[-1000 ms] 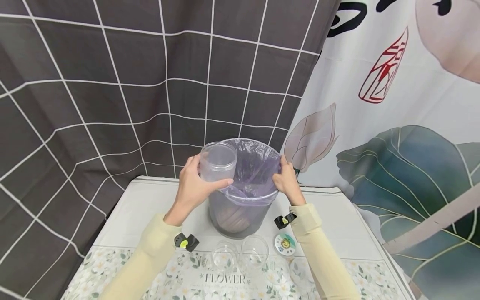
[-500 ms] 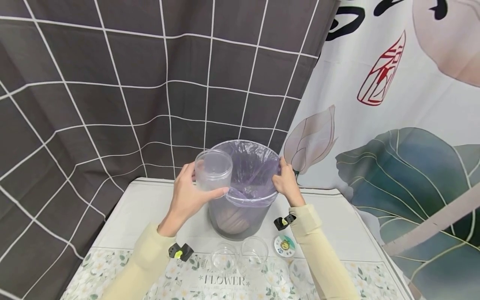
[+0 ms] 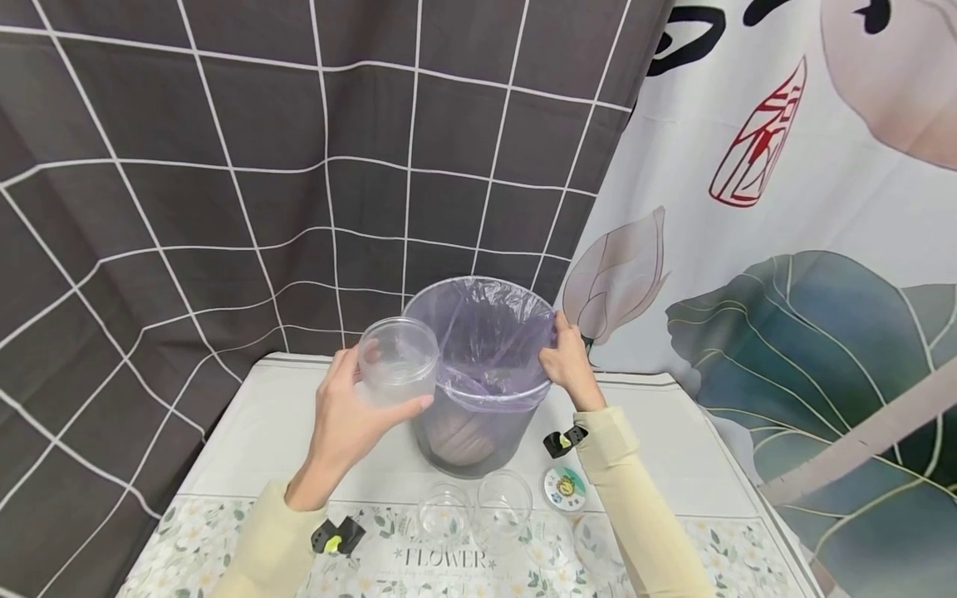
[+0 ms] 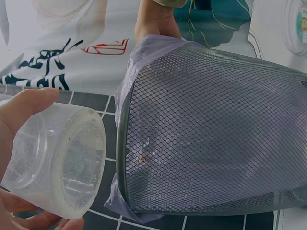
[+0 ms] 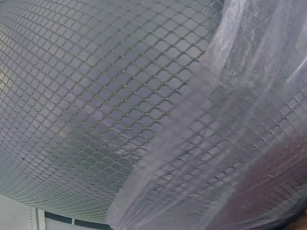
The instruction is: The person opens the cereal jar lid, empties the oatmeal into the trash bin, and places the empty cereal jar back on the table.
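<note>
My left hand [image 3: 345, 423] grips a clear plastic jar [image 3: 399, 357], thumb on the near side. The jar is just left of the rim of a mesh wastebasket [image 3: 471, 440], lined with a thin purple bag [image 3: 493, 332]. In the left wrist view, a gap shows between the jar [image 4: 79, 158] and the wastebasket [image 4: 206, 129]. My right hand [image 3: 570, 364] grips the wastebasket's right rim, with the bag folded over it. In the right wrist view, mesh and the bag's folded edge [image 5: 201, 143] fill the picture, and that hand is nearly all hidden.
Several clear round plastic pieces, such as this one [image 3: 504, 504], lie on the table in front of the wastebasket. Beside them is a round lid with a colourful label [image 3: 564, 487]. A dark checked curtain [image 3: 299, 183] hangs behind, and a printed white one [image 3: 748, 266] at the right.
My left hand has carried the jar left and down, from over the wastebasket's left rim to just outside it. The right hand keeps its grip on the rim.
</note>
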Available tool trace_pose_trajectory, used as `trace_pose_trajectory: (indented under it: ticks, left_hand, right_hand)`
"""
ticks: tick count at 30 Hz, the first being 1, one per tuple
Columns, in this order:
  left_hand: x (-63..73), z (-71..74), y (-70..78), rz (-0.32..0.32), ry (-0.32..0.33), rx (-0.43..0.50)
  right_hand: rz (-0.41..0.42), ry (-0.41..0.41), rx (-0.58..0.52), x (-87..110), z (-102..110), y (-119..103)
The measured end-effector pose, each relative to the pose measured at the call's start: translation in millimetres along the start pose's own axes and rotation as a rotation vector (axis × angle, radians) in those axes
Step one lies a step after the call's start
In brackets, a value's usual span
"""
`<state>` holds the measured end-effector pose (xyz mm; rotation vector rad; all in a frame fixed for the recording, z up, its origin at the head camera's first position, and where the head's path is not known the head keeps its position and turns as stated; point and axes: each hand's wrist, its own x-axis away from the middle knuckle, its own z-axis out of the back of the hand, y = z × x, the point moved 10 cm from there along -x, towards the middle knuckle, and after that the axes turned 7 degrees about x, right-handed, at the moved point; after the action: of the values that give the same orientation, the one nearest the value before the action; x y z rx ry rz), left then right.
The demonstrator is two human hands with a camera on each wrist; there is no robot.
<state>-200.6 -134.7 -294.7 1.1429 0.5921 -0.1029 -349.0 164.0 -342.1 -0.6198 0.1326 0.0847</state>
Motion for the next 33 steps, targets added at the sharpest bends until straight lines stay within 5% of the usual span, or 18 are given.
trace_pose_trajectory:
  ticks: [17,33]
  left_hand:
    - [15.4,17.8,-16.4,0.063,0.022,-0.005]
    - [36.8,4.4,-35.0,0.075,0.001,0.003]
  right_hand:
    - [-0.004,0.002,0.014,-2.6,-0.7,-0.1]
    - [-0.004,0.013,-0.001,-1.7,-0.2,1.6]
